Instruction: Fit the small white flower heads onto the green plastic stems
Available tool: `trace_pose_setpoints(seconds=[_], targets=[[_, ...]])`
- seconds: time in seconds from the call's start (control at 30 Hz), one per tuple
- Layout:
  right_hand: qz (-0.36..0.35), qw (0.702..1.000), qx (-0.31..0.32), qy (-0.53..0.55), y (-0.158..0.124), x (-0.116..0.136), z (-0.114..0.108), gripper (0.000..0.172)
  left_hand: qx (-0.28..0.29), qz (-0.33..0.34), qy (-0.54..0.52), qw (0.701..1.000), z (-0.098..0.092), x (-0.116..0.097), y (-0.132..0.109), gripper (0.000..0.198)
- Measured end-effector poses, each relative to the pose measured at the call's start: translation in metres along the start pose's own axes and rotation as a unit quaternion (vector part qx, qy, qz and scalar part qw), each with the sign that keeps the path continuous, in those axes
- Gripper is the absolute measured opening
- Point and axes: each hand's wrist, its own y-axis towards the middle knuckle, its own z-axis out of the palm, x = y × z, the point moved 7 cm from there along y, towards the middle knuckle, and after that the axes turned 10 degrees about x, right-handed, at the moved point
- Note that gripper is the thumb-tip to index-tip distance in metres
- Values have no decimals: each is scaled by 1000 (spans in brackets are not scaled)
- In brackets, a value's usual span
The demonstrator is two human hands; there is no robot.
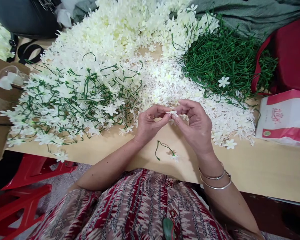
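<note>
Over the front of the table, my left hand [151, 121] and my right hand [196, 125] meet, fingertips nearly touching. Between them is a small white artificial flower [173, 113], pinched by both hands. Below the hands a green plastic stem [162, 144] with a white tip lies bent on the table. Just beyond my fingers spreads a heap of loose white petal pieces [162, 83]. On the left lies a pile of white flowers with green stems [77, 96].
Green stems [222, 56] are heaped at the back right, one white flower on top. A red bag [292, 56] and a white-and-pink packet [285, 116] sit right. A black bag [27, 16] is back left; red stools [22, 200] stand below left. The tabletop [252, 170] is pale wood.
</note>
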Motion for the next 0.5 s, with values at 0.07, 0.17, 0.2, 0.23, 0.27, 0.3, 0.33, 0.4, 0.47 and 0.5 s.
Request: trace_pose_setpoints(seconds=[0.07,0.17,0.2,0.23,0.27,0.3,0.33,0.4,0.47,0.5], targets=[[-24,999,21,-26,0,8,0,21,3,1,-1,1000,1,0,0,12],[-37,997,20,-59,1,14,-3,6,6,23,-6,1000,3,-3,0,11],[-34,997,16,-65,1,14,-4,5,6,33,-7,999,3,-4,0,10],[-30,997,14,-69,1,13,-5,4,5,43,-6,999,4,-5,-1,9],[-29,997,14,-72,1,12,-5,4,4,51,1,999,4,-6,-1,8],[-28,996,15,-77,1,12,-5,4,5,55,14,998,5,-7,-2,7],[-33,996,13,-85,1,12,-5,5,8,58,31,998,5,-8,-3,8],[-54,993,4,-108,0,14,-6,7,15,58,59,996,7,-10,-4,9],[-84,987,-5,-137,-1,18,-7,9,26,53,62,996,9,-10,-6,12],[-97,984,-8,-150,-2,19,-7,10,33,50,52,997,11,-10,-7,13]])
